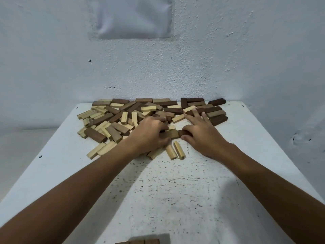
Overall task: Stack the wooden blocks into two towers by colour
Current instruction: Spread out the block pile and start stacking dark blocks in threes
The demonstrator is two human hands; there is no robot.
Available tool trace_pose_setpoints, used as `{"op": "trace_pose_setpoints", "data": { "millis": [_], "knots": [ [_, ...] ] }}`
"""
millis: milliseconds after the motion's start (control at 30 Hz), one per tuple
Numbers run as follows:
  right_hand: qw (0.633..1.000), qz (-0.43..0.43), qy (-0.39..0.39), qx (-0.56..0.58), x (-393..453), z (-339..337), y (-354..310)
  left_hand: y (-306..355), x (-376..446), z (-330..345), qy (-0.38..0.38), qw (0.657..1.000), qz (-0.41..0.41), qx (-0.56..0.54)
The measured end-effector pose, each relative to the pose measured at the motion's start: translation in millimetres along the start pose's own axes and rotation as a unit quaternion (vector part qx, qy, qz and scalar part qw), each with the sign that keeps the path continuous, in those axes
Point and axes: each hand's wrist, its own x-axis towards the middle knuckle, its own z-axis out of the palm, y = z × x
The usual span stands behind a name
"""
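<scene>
Wooden blocks in two colours, pale and dark brown, lie in a loose pile [146,113] at the far end of the white speckled tabletop [175,191], up against the textured white wall [228,59]. Most lie flat and crisscrossed, and none in the pile is stacked into a tower.

At the near edge of the pile, the left hand [149,132] has its fingers curled down over a mid-brown block [171,134] and grips its left end. Just right of that block, end to end with it, sits a darker brown block [182,132]; the right hand [200,134] pinches it between thumb and forefinger, while its other fingers spread out straight over the right part of the pile.

Nearer than the two held blocks, two pale blocks [175,150] lie side by side on the bare tabletop, apart from the pile. More pale blocks [100,150] lie left of them, beside the left wrist.

At the near edge of the tabletop, well apart from the pile, the tops of a few brown blocks [144,241] side by side just show at the bottom of the view.

A white cloth sheet [133,16] hangs on the wall above the pile.
</scene>
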Motion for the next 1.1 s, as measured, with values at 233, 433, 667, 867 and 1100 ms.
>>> {"op": "trace_pose_setpoints", "data": {
  "millis": [233,433,667,867,1100],
  "knots": [
    [0.988,0.064,0.048,0.132,-15,-7,-4,-3,0,-6,0.018,0.999,0.034,-0.024],
    [0.965,0.101,0.078,0.229,-27,-11,-9,-3,-6,-4,0.092,0.991,0.088,-0.052],
    [0.913,0.082,0.194,0.350,-51,-27,-30,8,-35,-28,0.130,0.976,0.085,-0.154],
    [0.922,0.056,0.084,0.373,-88,-37,-63,11,-108,-38,0.045,0.955,0.064,-0.287],
    [0.957,0.045,-0.032,0.286,-118,-33,-99,1,-172,-23,0.083,0.971,0.110,-0.194]
  ]
}}
